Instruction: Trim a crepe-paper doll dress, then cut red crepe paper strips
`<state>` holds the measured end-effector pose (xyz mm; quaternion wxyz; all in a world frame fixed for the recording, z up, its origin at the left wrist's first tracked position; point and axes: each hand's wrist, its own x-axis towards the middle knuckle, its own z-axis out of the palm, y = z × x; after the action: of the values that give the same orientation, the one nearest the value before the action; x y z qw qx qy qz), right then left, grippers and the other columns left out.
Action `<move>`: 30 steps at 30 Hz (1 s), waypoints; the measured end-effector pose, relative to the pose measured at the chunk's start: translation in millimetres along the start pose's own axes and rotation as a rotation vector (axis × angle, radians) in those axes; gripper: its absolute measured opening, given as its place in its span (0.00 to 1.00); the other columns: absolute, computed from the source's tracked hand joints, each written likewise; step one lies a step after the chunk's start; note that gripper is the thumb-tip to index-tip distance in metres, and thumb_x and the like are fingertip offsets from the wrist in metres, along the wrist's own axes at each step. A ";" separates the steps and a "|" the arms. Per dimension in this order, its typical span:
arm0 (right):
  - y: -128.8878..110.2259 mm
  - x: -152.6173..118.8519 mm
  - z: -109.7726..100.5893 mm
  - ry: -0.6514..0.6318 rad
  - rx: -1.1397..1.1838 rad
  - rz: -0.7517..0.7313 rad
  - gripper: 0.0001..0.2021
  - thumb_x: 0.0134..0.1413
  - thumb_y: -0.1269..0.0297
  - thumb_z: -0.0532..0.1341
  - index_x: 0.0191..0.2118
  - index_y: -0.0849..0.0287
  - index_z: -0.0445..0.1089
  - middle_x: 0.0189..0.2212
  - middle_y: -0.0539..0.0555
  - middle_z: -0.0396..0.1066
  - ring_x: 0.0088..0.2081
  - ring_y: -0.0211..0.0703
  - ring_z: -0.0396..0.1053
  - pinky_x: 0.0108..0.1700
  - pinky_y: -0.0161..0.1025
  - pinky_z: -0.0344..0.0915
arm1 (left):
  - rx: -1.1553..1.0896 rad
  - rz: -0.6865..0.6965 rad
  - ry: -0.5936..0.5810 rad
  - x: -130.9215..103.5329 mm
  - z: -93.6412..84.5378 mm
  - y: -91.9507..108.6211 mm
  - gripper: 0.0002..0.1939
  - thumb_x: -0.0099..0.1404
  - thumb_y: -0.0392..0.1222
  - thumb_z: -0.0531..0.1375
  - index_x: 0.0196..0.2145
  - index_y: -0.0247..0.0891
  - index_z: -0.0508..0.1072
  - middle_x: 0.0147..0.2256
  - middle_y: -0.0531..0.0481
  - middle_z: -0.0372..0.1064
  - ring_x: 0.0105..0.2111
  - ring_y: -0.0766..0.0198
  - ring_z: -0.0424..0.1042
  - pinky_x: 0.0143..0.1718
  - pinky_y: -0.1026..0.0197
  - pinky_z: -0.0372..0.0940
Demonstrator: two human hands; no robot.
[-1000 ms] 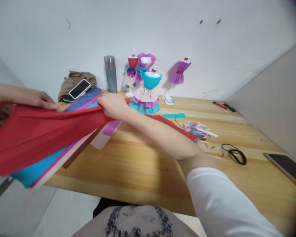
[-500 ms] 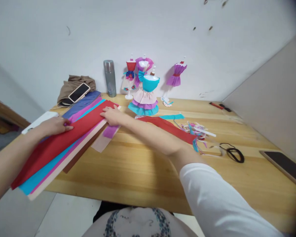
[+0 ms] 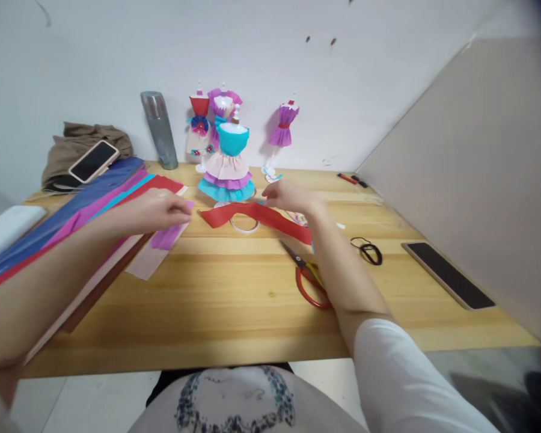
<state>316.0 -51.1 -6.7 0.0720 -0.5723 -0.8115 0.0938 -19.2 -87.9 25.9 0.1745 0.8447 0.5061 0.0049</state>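
My left hand (image 3: 174, 207) hovers over the front-right end of the stack of coloured paper sheets (image 3: 103, 204), its fingers curled together with nothing visible in them. Below it lie a purple piece (image 3: 165, 237) and a pale pink piece (image 3: 142, 264). At the middle of the table, my right hand (image 3: 288, 195) has its fingers bent together at a narrow blue strip (image 3: 260, 202); what they grip is hidden. A long red strip (image 3: 270, 218) runs under my right hand, partly across a pale ring (image 3: 244, 230). Red-handled scissors (image 3: 313, 288) lie beside my right forearm.
Several small dress forms in paper dresses (image 3: 232, 141) stand along the wall, beside a grey flask (image 3: 160, 132). A phone (image 3: 94, 161) rests on brown cloth (image 3: 81, 135) at left. On the right are black bands (image 3: 372, 252) and a dark-screened tablet or phone (image 3: 448, 273).
My right hand has left the paper stack for the red and blue strips. My left hand has moved right along the stack and lifted. The view has turned rightward; the scissors now show.
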 end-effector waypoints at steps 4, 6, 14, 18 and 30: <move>6.3 7.2 30.6 0.036 -0.011 -0.057 0.09 0.59 0.69 0.67 0.44 0.63 0.82 0.39 0.61 0.83 0.37 0.38 0.79 0.36 0.32 0.66 | 0.114 0.039 0.131 41.3 28.9 31.1 0.14 0.65 0.44 0.61 0.44 0.40 0.83 0.45 0.43 0.81 0.45 0.52 0.75 0.40 0.59 0.62; 2.1 5.1 30.3 0.026 -0.015 -0.112 0.07 0.62 0.67 0.66 0.35 0.62 0.81 0.32 0.58 0.81 0.33 0.35 0.77 0.33 0.32 0.63 | 0.174 -0.044 0.167 57.0 39.3 33.1 0.11 0.63 0.44 0.64 0.41 0.39 0.82 0.43 0.41 0.79 0.42 0.51 0.74 0.35 0.58 0.58; -19.7 -35.4 -23.0 -0.097 0.069 -0.202 0.08 0.56 0.72 0.60 0.34 0.59 0.79 0.28 0.49 0.77 0.30 0.38 0.70 0.34 0.35 0.63 | -0.049 0.075 -0.014 55.3 19.9 16.2 0.13 0.57 0.42 0.61 0.20 0.38 0.63 0.22 0.54 0.57 0.25 0.66 0.58 0.30 0.61 0.51; -34.6 -60.7 -42.5 0.084 0.108 -0.195 0.08 0.62 0.69 0.59 0.35 0.57 0.77 0.33 0.53 0.78 0.36 0.44 0.73 0.41 0.40 0.66 | -0.104 0.067 0.098 17.3 -22.1 12.7 0.20 0.60 0.58 0.57 0.26 0.37 0.75 0.25 0.52 0.64 0.28 0.65 0.61 0.31 0.62 0.53; -53.5 -70.5 -40.3 0.413 0.009 -0.349 0.17 0.74 0.61 0.53 0.47 0.50 0.80 0.48 0.58 0.78 0.51 0.49 0.75 0.54 0.47 0.72 | -0.489 0.088 0.305 -4.4 -29.4 16.0 0.28 0.59 0.64 0.65 0.38 0.34 0.82 0.33 0.45 0.77 0.35 0.61 0.71 0.39 0.58 0.65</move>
<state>299.7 -132.3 44.4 0.2535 -0.4306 -0.8655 -0.0349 -13.1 -90.0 59.1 0.2942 0.7882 0.4732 0.2613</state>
